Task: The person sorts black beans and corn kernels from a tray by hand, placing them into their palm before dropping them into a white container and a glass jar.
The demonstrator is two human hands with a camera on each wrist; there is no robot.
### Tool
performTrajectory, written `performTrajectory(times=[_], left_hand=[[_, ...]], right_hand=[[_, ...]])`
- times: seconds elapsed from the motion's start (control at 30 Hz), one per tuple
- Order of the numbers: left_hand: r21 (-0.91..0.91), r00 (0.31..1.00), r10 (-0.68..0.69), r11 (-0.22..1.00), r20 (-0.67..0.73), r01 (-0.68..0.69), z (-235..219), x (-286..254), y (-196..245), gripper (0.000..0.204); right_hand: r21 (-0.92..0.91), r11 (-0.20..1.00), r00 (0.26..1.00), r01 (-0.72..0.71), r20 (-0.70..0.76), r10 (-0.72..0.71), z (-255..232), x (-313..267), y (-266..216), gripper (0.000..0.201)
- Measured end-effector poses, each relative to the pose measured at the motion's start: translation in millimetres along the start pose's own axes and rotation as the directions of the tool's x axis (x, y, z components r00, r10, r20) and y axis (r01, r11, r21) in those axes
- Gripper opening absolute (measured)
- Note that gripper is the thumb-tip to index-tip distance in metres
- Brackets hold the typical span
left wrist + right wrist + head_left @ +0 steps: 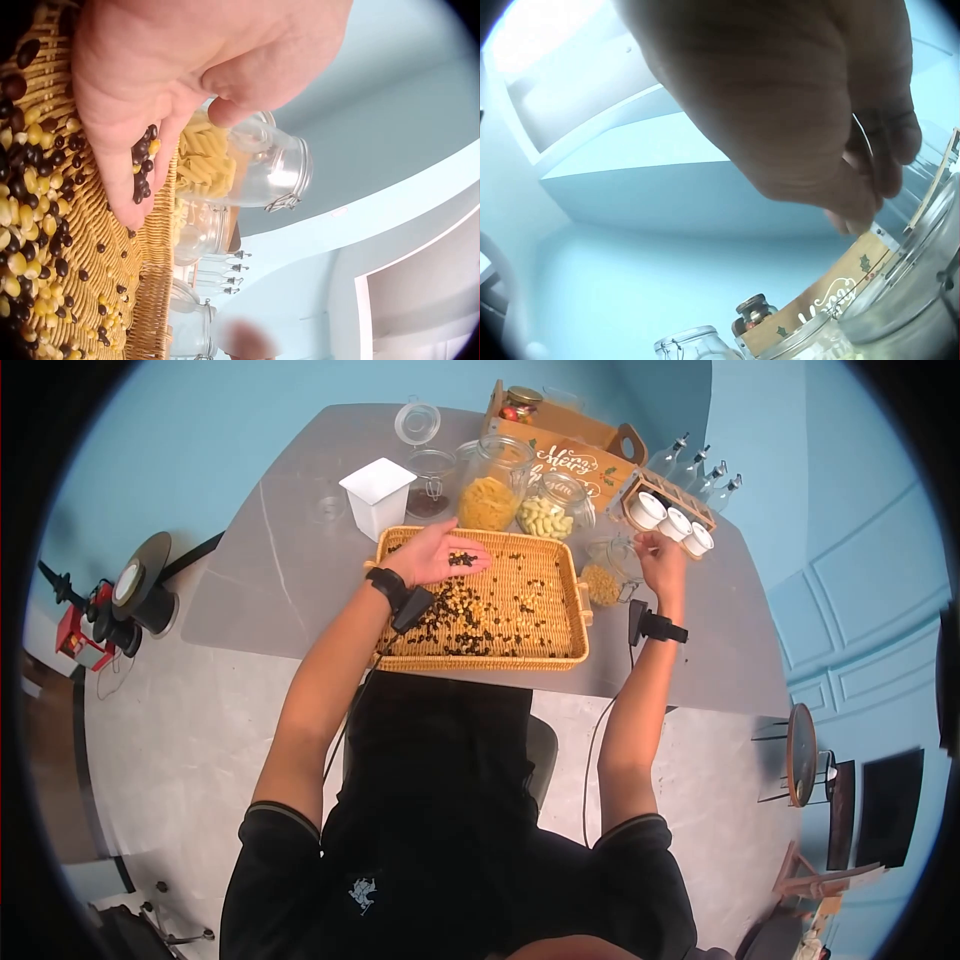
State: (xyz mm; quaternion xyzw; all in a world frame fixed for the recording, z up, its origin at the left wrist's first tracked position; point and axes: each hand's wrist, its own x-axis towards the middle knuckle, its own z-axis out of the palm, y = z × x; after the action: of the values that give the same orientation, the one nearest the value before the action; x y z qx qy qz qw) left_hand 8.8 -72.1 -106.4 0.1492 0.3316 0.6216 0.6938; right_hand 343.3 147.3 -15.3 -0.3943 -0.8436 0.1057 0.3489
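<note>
Palm up, the left hand hovers over the upper left of a wicker tray, its fingers nearly straight. A small pile of dark beans with a few yellow kernels rests on those fingers. More dark and yellow beans lie scattered in the tray, thickest at its left. To the tray's right, the right hand is raised beside an open glass jar of yellow kernels. Its fingers bend towards the thumb; a thin pale curved edge shows beside them, but a grip cannot be made out.
Behind the tray stand a white tapered container, a jar of dark contents, a pasta jar and a jar of pale pieces. Farther back are a wooden crate, white cups and several glass bottles.
</note>
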Motion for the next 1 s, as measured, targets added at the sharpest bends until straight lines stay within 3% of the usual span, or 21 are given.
performTrajectory(times=[0.13, 0.23, 0.33, 0.43, 0.53, 0.63, 0.77, 1.0], left_hand=[[-0.006, 1.0, -0.004, 1.0, 0.011, 0.005, -1.1, 1.2, 0.5, 0.075], [-0.031, 0.999, -0.017, 0.999, 0.028, 0.018, -2.8, -1.0, 0.0, 0.074], [-0.031, 0.999, 0.012, 0.999, 0.053, -0.01, -0.7, -2.6, 1.1, 0.072], [-0.035, 0.996, 0.075, 0.997, 0.05, -0.073, -12.5, 7.5, -3.4, 0.067], [-0.063, 0.996, 0.065, 0.996, 0.065, -0.06, -23.2, 14.8, -1.9, 0.06], [-0.044, 0.998, 0.051, 0.998, 0.046, -0.049, -20.3, 12.4, -1.8, 0.057], [-0.038, 0.999, 0.036, 0.999, -0.009, -0.036, -15.4, 10.5, -3.4, 0.056], [-0.077, 1.0, 0.024, 0.997, -0.02, -0.025, -27.1, 19.2, -3.0, 0.052]], right_hand=[[0.148, 0.983, 0.987, 0.108, -0.136, -0.088, 22.7, 2.9, -32.6, 0.016], [0.374, 0.9, 0.955, 0.223, 0.1, -0.278, 45.3, -11.1, -105.5, 0.016], [0.557, 0.795, 0.815, 0.239, 0.33, -0.476, 93.4, -19.9, -144.9, 0.016], [0.552, 0.803, 0.737, 0.227, 0.441, -0.512, 124.3, -30.0, -173.4, 0.018], [0.414, 0.752, 0.712, 0.513, 0.285, -0.642, 146.8, -41.0, -172.0, 0.019], [0.412, 0.754, 0.737, 0.512, 0.24, -0.632, 169.4, -46.8, -158.5, 0.017], [0.35, 0.782, 0.714, 0.515, 0.33, -0.618, 170.7, -46.8, -158.3, 0.016], [0.375, 0.757, 0.723, 0.536, 0.259, -0.64, 178.7, -49.7, -155.8, 0.016]])
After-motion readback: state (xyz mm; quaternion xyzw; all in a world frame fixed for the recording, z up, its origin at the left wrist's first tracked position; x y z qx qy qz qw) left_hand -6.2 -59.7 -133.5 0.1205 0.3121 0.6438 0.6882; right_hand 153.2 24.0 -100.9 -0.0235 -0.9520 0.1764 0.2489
